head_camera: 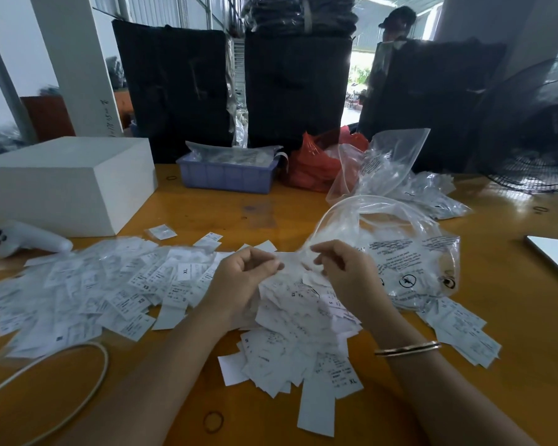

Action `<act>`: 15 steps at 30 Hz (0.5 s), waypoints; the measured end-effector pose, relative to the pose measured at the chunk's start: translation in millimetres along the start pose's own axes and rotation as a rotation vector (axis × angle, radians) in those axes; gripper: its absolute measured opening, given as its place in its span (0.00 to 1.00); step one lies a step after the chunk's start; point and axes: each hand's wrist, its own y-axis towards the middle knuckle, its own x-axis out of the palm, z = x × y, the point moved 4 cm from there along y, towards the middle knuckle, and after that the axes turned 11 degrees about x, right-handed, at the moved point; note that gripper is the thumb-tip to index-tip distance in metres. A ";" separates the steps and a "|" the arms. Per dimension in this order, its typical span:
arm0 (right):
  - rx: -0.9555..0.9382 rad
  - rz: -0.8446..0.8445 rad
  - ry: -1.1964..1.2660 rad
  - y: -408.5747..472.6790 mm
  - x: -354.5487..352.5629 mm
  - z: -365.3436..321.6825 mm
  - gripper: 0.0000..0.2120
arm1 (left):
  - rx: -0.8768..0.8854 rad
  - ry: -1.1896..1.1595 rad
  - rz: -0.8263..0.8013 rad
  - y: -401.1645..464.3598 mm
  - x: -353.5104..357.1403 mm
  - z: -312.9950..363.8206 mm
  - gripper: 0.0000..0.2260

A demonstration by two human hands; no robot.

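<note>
Right hand (342, 272) grip: pinching the near rim of the clear plastic bag (400, 252). Left hand (245, 278) grip: fingers curled, thumb pinching the same rim just left of it. Bag mouth is held open, and the body lies on the table (512, 317) right of the hands, printed side up. Paper labels (110, 291) are heaped under and left of both hands. White cable (62, 381) near left, rubber band (213, 421) near centre. Phone (554, 255) at right edge. Far side: white box (68, 181) left, blue tray (226, 178) centre, red bag (316, 169) beside it.
</note>
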 end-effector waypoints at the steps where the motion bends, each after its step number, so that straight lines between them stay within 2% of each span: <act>1: -0.019 -0.014 -0.164 0.9 -1.7 0.7 0.12 | -0.004 -0.014 0.019 0.1 -2.0 0.4 0.02; 4: -0.012 -0.221 -0.648 -0.9 8.3 7.6 0.13 | -0.006 -0.049 0.066 -0.1 -4.5 1.4 0.02; 6: 0.006 -0.265 -0.792 -4.2 14.1 11.2 0.15 | -0.008 -0.072 0.088 -0.9 -4.4 3.6 0.03; 9: 0.008 -0.204 -0.766 -3.9 15.2 10.8 0.15 | -0.006 -0.034 0.092 -2.0 -5.8 5.7 0.05; 12: -0.007 -0.166 -0.776 -2.8 17.3 10.4 0.16 | -0.030 -0.035 0.090 -2.4 -7.1 5.8 0.11; 15: -0.044 -0.127 -0.791 -2.2 18.8 10.3 0.14 | -0.036 -0.021 0.065 -3.1 -4.0 7.4 0.11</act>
